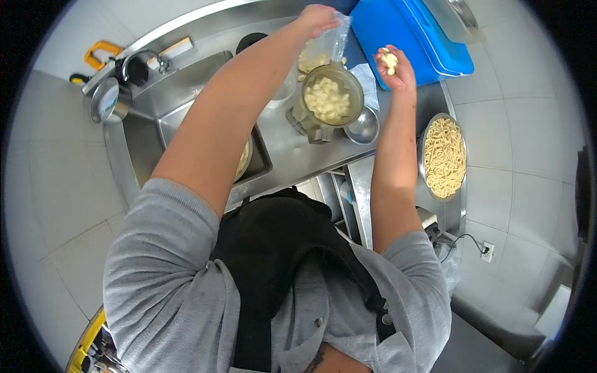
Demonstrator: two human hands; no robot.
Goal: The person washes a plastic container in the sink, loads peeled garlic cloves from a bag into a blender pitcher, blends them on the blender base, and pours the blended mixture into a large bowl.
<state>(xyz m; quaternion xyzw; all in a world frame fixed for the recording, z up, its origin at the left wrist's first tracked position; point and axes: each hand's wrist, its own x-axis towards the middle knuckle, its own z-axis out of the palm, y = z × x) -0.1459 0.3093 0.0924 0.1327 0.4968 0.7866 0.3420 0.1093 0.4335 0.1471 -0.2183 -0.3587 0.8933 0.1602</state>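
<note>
My left hand (318,20) is closed on the top of a clear plastic bag (336,38), lifting its edge. Pale peeled garlic cloves (312,61) lie at the bottom of that bag. A few more garlic cloves rest in my right hand (401,73), cupped with the palm up beside the blue cooler. Between and below the hands stands a blender jar (306,118), open at the top. Pale pieces that look like the same cloves sit in it, seemingly in liquid. A small metal bowl (363,127) touches the jar's right side.
A blue cooler (404,40) stands at the back of the steel counter (286,152). To the right is a bowl of thick noodles (444,158). The sink (143,146) with its faucet (146,56) lies left. A white cloth (367,84) is behind the metal bowl.
</note>
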